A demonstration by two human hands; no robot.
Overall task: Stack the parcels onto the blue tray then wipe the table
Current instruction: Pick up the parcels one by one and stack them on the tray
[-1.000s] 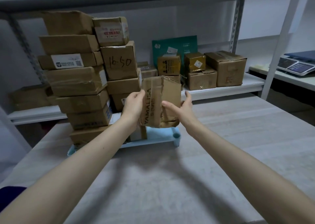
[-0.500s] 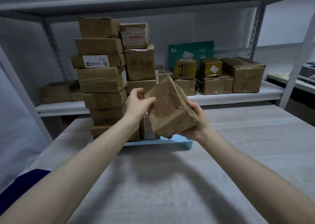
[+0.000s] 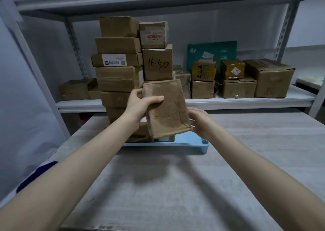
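A brown cardboard parcel hangs in the air above the blue tray, its long side nearly upright. My left hand grips its left edge, thumb across the front face. My right hand holds its lower right side from behind, fingers curled under the corner. On the tray's left part stand two tall stacks of brown parcels; one box is marked "16-50". The tray's right end is bare.
The tray sits on a grey table. Behind it a metal shelf carries more brown boxes and a green envelope. Shelf posts rise at left and right.
The parcel has turned from tilted to nearly upright and sits a little lower over the tray. My left thumb now lies across its front. The view has shifted, moving everything rightward.
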